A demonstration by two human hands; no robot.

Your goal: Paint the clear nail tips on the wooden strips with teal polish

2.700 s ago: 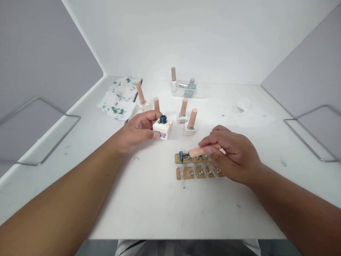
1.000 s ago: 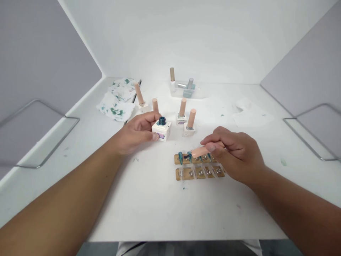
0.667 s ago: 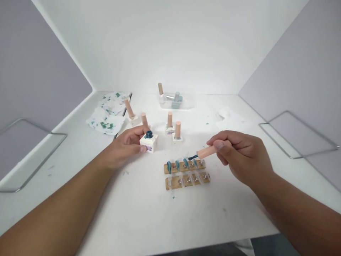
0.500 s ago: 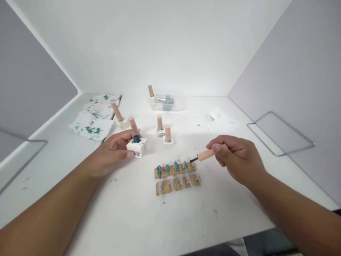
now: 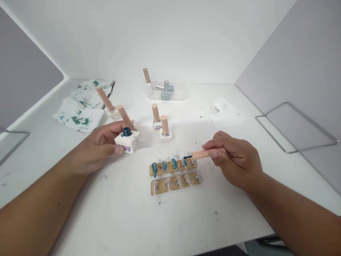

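Observation:
My left hand (image 5: 102,145) is closed around an uncapped white nail polish bottle (image 5: 127,141) with dark teal polish at its neck. Pinched in my right hand (image 5: 234,160) is the nail polish brush (image 5: 201,154) by its peach cap, the dark bristles pointing left. The bristle tip is at the base of a teal-coated false nail (image 5: 184,163) in the upper row; whether it touches I cannot tell. Several nails on the upper wooden strip (image 5: 160,170) are teal. On the lower wooden strip (image 5: 161,186) the false nails are clear.
Peach-capped bottles (image 5: 164,127) stand behind the strips and beside my left hand. A clear plastic tray (image 5: 181,94) with bottles lies at the back. Stained tissues (image 5: 80,115) are at left, a white tissue (image 5: 226,113) at right. A wire stand (image 5: 287,151) leans near the right panel.
My right hand has brought the brush left, onto or just over the fourth teal nail. The view has shifted slightly; my left hand keeps its hold on the bottle.

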